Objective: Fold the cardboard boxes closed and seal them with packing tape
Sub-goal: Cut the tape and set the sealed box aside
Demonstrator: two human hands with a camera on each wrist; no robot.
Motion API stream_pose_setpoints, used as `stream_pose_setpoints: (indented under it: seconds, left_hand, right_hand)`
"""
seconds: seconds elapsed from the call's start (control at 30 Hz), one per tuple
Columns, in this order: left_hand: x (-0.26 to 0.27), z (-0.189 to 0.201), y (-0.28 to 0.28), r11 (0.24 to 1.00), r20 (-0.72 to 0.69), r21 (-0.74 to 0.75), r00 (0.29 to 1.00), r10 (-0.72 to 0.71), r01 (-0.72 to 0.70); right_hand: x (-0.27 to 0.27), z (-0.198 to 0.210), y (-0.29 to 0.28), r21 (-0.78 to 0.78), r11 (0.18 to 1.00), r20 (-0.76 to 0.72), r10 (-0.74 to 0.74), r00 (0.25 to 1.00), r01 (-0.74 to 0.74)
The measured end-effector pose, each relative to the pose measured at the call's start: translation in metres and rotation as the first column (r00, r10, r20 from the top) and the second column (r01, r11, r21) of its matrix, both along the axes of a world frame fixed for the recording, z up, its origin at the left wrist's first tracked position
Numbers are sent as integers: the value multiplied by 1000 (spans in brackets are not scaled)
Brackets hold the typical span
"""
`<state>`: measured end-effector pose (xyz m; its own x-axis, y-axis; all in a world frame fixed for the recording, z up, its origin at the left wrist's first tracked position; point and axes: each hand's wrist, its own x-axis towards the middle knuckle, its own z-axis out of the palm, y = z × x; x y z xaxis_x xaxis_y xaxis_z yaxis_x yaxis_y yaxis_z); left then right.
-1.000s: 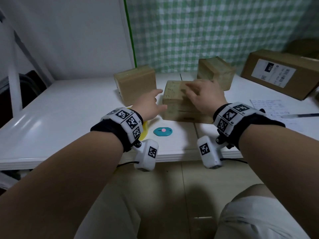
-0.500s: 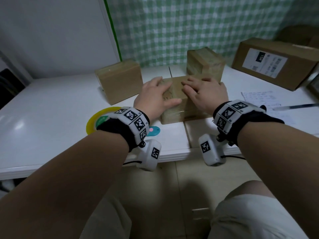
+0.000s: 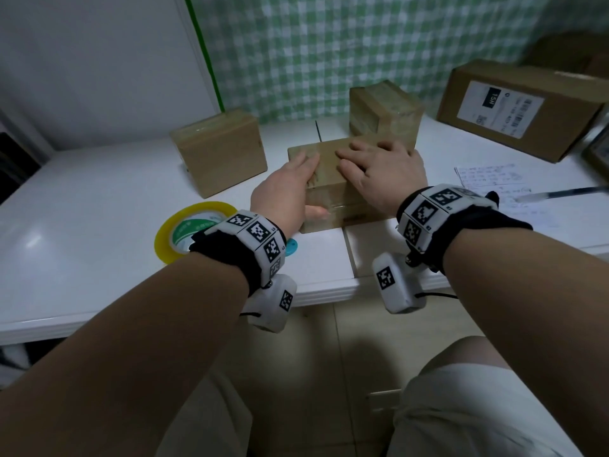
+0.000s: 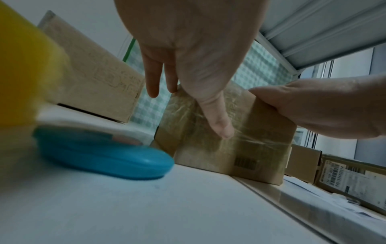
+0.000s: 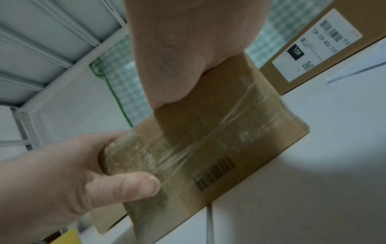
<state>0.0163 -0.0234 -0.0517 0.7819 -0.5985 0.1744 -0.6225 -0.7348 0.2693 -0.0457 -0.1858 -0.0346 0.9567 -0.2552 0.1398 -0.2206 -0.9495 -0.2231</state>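
A small cardboard box (image 3: 329, 206) wrapped with clear tape stands in the middle of the white table (image 3: 82, 206). My left hand (image 3: 286, 189) holds its near left corner, with the fingers lying over the top and the thumb (image 4: 219, 125) pressed on the taped front face (image 4: 208, 148). My right hand (image 3: 385, 169) lies flat on the top, fingers straight, its heel at the near top edge (image 5: 183, 82). A barcode (image 5: 215, 173) shows low on the front face. A yellow tape roll (image 3: 164, 239) lies left of my left wrist.
A blue tape cutter (image 3: 291, 247) lies by the roll. A taped box (image 3: 224, 156) stands to the left, another (image 3: 385, 110) behind, and a large labelled carton (image 3: 520, 107) at the back right. Paper (image 3: 487, 179) and a pen (image 3: 560, 194) lie on the right.
My left hand came from the box's left side onto its near left corner, and the thumb dropped to the front face. My right hand stayed flat on top.
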Motion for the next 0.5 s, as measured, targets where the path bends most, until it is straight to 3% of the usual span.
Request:
stream_pose_setpoints:
  seconds: [0.23, 0.4, 0.5]
  left_hand:
    - [-1, 11, 2, 985, -59, 170, 998, -4, 14]
    - [-3, 20, 1, 991, -283, 130, 958, 45, -8]
    - [0, 27, 2, 998, -493, 0, 868, 55, -63]
  right_hand:
    - [-3, 5, 1, 50, 994, -110, -86, 990, 92]
    - [-13, 8, -5, 128, 982, -149, -120, 982, 139]
    - [-18, 11, -11, 150, 976, -108, -143, 984, 159]
